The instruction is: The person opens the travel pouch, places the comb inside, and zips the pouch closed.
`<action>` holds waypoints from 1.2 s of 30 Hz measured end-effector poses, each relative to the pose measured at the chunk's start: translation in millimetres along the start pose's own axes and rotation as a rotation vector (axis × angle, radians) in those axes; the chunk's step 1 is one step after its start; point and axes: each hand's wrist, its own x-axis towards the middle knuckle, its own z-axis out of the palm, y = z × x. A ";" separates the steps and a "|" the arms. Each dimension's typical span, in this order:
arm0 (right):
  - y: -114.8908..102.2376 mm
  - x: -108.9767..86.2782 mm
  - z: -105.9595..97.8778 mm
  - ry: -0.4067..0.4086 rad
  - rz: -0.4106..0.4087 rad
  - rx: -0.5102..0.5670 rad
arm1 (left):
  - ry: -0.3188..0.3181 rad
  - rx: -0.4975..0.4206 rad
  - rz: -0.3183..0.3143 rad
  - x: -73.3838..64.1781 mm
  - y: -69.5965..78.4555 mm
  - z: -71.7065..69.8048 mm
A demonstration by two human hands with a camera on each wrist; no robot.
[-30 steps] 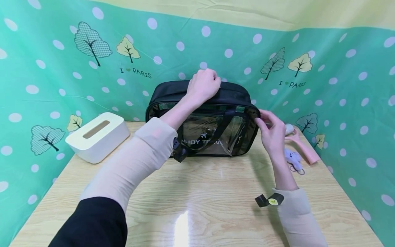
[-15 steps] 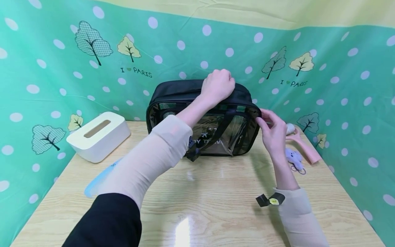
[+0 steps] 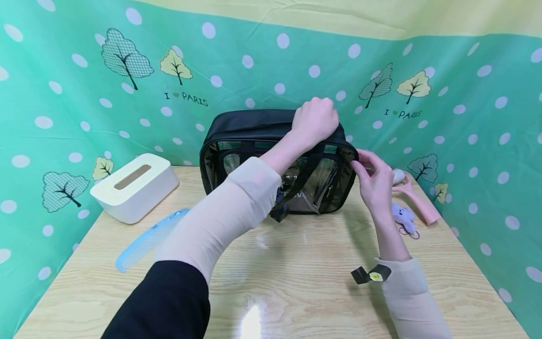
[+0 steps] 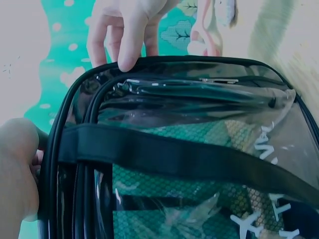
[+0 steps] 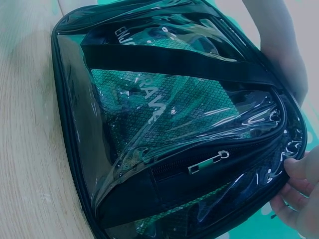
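Note:
A black travel bag [image 3: 250,125] with see-through panels and white lettering stands upright at the back of the table. My left hand [image 3: 315,120] is curled at the right part of its top, pinching at the zip line; the zipper pull is hidden under the fingers. In the left wrist view the left hand [image 4: 17,169] is at the bag's edge. My right hand [image 3: 374,181] pinches the bag's upper right edge between thumb and fingers. The right wrist view shows the right hand [image 5: 301,194] at that corner, below the front pocket's metal zipper pull [image 5: 207,163].
A white tissue box [image 3: 135,188] stands at the left. Partly under the left forearm lies a blue comb [image 3: 148,240]. Right of the right hand lie a purple plush keychain [image 3: 404,217] and a pink-handled item [image 3: 419,202]. A patterned curtain [image 3: 237,61] hangs behind.
My left hand has slid rightward along the bag's top, and its sleeve has uncovered the blue comb. The right hand has kept its hold on the edge; the bag stays in place.

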 end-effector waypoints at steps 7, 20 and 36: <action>0.0 -0.4 0.5 -0.004 -0.007 0.003 | -0.042 0.018 -0.002 4.1 7.4 3.3; -1.1 -0.6 0.2 0.005 -0.001 0.002 | -0.104 0.110 0.064 11.4 29.0 9.9; -3.4 0.1 -1.1 -0.021 0.034 0.008 | -0.022 0.094 0.124 -3.4 16.8 5.3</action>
